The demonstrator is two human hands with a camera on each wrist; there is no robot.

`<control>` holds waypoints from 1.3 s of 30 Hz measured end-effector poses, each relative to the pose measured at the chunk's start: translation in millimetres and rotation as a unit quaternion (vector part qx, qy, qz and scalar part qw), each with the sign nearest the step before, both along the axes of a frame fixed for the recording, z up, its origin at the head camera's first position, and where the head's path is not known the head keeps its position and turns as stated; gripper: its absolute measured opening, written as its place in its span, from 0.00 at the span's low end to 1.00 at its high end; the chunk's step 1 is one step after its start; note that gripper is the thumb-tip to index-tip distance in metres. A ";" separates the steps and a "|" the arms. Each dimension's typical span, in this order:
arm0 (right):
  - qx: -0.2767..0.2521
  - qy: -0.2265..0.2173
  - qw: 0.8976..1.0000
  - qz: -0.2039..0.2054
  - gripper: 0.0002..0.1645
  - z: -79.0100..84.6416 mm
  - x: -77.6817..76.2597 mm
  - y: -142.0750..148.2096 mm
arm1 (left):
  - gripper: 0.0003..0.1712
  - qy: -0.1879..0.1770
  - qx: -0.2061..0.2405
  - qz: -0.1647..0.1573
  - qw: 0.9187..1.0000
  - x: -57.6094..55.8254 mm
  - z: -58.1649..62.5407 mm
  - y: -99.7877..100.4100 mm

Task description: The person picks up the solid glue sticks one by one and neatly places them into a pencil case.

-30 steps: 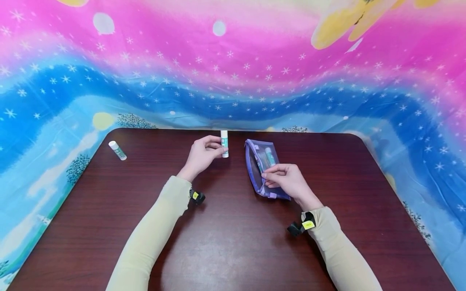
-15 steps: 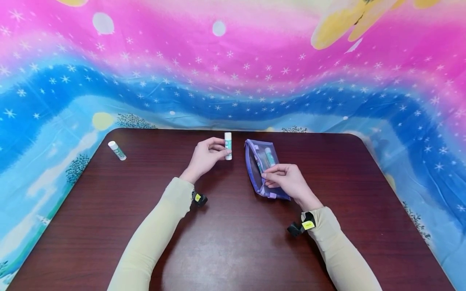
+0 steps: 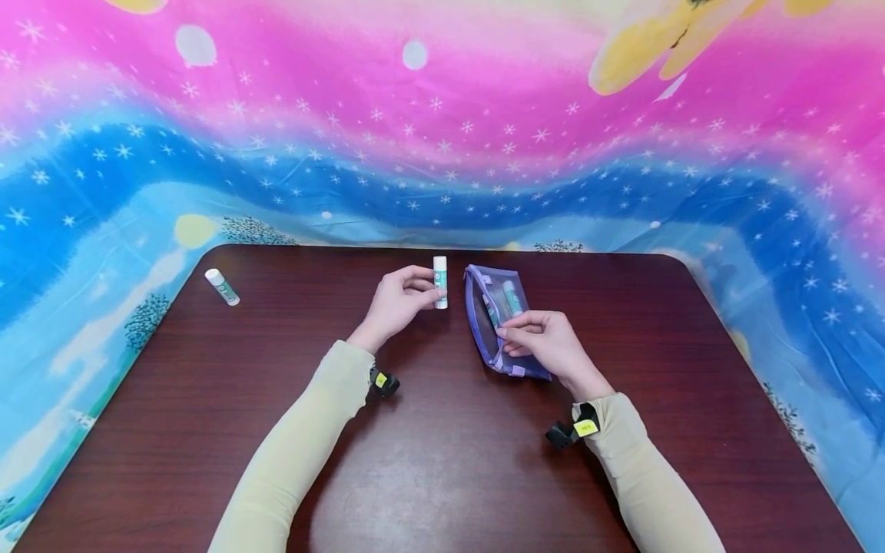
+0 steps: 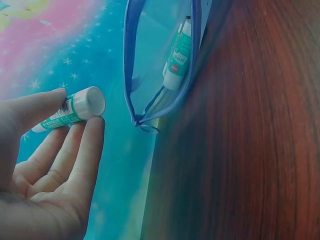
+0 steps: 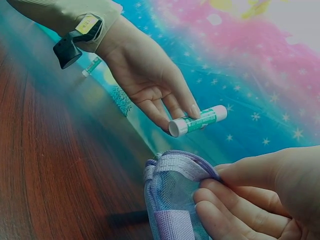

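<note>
Between thumb and fingers, my left hand point(image 3: 399, 301) pinches a white-and-green glue stick point(image 3: 440, 282), upright in the head view and just left of a purple mesh zip pouch point(image 3: 520, 361). With thumb and fingertips my right hand point(image 3: 546, 338) grips the pouch's near rim, and its mouth stands open toward the left. Inside the pouch lies a glue stick point(image 3: 512, 296) seen through the mesh; the left wrist view also shows glue sticks point(image 4: 178, 57) through the opening, partly overlapping. In the right wrist view the held glue stick point(image 5: 199, 121) is above the pouch's edge, apart from it.
Another glue stick point(image 3: 223, 287) lies on the dark brown wooden table point(image 3: 429, 461) at the far left. A colourful patterned cloth point(image 3: 415, 153) hangs behind and around the table's far and side edges. Each wrist wears a small black camera.
My left hand has moved a little to the right and toward me with the glue stick, closer to the pouch. The right hand and the pouch have stayed in place.
</note>
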State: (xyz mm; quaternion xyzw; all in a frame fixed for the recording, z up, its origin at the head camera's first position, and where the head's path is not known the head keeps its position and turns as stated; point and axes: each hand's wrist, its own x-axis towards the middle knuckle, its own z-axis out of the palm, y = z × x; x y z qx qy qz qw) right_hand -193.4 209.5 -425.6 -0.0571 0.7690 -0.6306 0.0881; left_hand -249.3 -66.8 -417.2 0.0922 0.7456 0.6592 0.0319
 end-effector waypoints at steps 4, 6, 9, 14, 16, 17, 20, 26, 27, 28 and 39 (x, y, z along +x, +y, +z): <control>-0.008 -0.002 1.000 -0.002 0.15 0.8 0.6 -1.2 | 0.19 -0.009 0.012 -0.002 1.000 0.7 -0.7 2.8; -0.010 0.000 1.000 -0.003 0.15 1.3 0.6 -1.6 | 0.19 -0.012 0.015 0.000 1.000 1.2 -0.8 3.8; -0.008 0.003 1.000 -0.004 0.15 1.8 0.2 -1.5 | 0.19 -0.014 0.014 0.001 1.000 2.3 -0.8 5.5; -0.007 0.006 1.000 -0.005 0.15 2.1 -0.4 -0.7 | 0.19 -0.015 0.011 -0.002 1.000 3.5 -1.5 9.2; -0.009 0.006 1.000 -0.004 0.15 2.0 -0.6 -0.7 | 0.19 -0.015 0.009 -0.006 1.000 3.6 -2.3 11.0; -0.010 0.006 1.000 -0.004 0.15 2.0 -0.7 -0.7 | 0.19 -0.016 0.009 -0.007 1.000 3.6 -2.8 11.7; -0.010 0.006 1.000 -0.004 0.15 1.9 -0.6 -1.1 | 0.19 -0.017 0.006 -0.011 1.000 3.2 -5.4 13.8; -0.011 0.005 1.000 -0.004 0.15 1.7 -0.6 -1.6 | 0.19 -0.014 -0.005 -0.017 1.000 4.4 -9.0 17.1; -0.011 0.005 1.000 -0.004 0.14 1.6 -0.6 -1.7 | 0.19 -0.013 -0.009 -0.018 1.000 5.0 -8.9 17.5; -0.011 0.005 1.000 -0.004 0.14 1.6 -0.7 -1.7 | 0.19 -0.014 -0.013 -0.019 1.000 5.4 -9.3 18.0; -0.003 0.002 1.000 -0.003 0.15 2.2 0.0 -1.2 | 0.19 -0.029 -0.025 -0.027 0.999 9.1 -14.1 25.1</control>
